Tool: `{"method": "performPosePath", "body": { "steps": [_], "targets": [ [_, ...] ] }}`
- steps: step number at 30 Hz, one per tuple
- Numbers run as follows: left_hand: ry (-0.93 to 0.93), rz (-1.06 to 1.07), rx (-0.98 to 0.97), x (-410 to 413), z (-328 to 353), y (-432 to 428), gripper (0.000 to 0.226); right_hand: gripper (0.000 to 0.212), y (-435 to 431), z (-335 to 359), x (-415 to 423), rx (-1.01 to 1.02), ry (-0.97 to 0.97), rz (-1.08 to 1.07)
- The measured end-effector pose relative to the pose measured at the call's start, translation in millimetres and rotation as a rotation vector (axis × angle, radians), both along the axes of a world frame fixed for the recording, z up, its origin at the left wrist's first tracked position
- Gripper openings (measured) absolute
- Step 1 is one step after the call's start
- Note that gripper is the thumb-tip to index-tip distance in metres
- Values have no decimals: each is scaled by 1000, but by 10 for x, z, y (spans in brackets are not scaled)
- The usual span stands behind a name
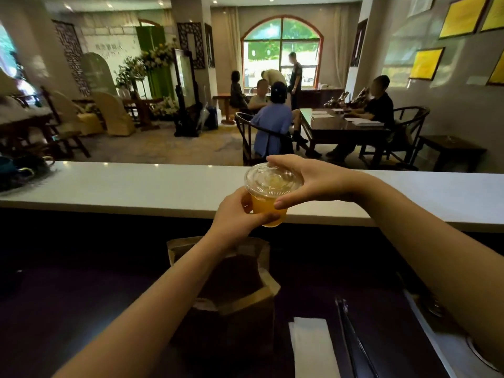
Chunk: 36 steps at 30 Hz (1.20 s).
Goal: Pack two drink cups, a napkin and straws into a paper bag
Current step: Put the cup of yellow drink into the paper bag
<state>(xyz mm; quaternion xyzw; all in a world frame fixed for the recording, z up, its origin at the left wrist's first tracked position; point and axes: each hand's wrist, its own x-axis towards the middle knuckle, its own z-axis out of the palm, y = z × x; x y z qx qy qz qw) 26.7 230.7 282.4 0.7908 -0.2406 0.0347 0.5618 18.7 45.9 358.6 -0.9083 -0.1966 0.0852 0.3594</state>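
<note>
I held a clear plastic cup of orange drink (268, 207) in both hands above the white countertop ledge (136, 186).

My left hand (240, 216) wrapped around the cup's lower body from seven o'clock, while my right hand (305, 180) pinched the rim of its clear domed lid (272, 180) from three o'clock, thumb low, fingers over the far edge. The open brown paper bag (253, 293) stood at six o'clock below the cup, a white folded napkin (311, 347) at its four o'clock, dark straws (351, 342) just beside.

One cup (268, 203), one bag (245, 296), one napkin (311, 347)
</note>
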Motion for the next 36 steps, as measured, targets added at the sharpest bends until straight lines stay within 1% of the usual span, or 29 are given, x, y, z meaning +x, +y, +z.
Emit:
{"method": "performPosePath", "body": {
  "steps": [2, 6, 9, 14, 19, 22, 24, 25, 28, 31, 36],
  "targets": [
    [-3, 26, 26, 6, -16, 232, 56, 95, 224, 12, 83, -57, -5, 40],
    [17, 81, 53, 0, -127, 604, 51, 99, 609, -60, 207, -149, -23, 114],
    [19, 107, 60, 8, -242, 805, 49, 101, 833, -159, 264, -202, -73, 138],
    [64, 109, 44, 20, -443, 1045, 53, 95, 1083, -391, 300, -177, -91, 130],
    [53, 45, 114, 16, -602, 1227, 54, 89, 1182, -584, 256, -113, -51, 118],
    [-4, 18, 259, 33, -673, 1359, 68, 81, 1197, -680, 207, -100, -32, 122],
    [-44, 23, 398, 42, -732, 1449, 85, 76, 1184, -755, 180, -105, -16, 123],
    [-42, 26, 443, 36, -756, 1483, 92, 78, 1172, -798, 163, -113, -1, 119],
    [-49, -4, 514, 10, -804, 1531, 100, 84, 1130, -928, 111, -157, 52, 122],
    [-32, -78, 571, -7, -808, 1553, 108, 85, 1134, -1033, 84, -226, 87, 142],
    [-14, -210, 636, -73, -826, 1574, 119, 95, 1308, -1279, 145, -421, 123, 175]
  ]
}}
